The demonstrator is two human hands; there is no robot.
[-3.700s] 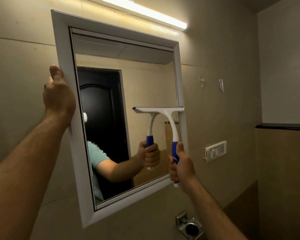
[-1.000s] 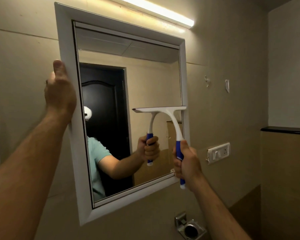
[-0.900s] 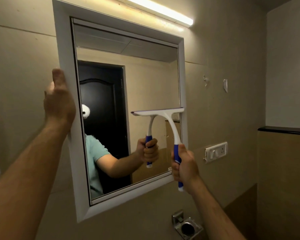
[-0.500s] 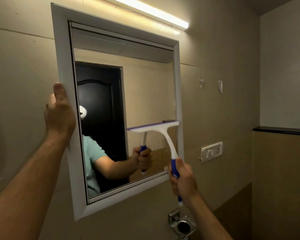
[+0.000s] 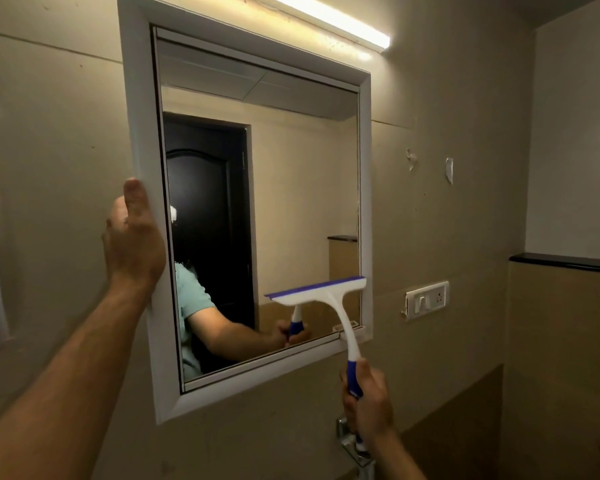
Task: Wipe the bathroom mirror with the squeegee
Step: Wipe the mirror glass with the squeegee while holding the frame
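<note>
Your right hand [image 5: 369, 407] hides the lower squeegee [image 5: 329, 299] handle; the mirror [image 5: 257, 202] frame's top and the light strip [image 5: 326, 19] are cut off.

White squeegee [image 5: 321, 296] with blue blade and blue grip; white mirror frame [image 5: 140, 133]; beige wall [image 5: 447, 220]; black ledge [image 5: 561, 261] right of mirror.

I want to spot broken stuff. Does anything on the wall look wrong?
Yes. The switch plate right of the mirror sits crooked, its left end looking chipped. Higher up, two torn white scraps cling to the wall.
</note>
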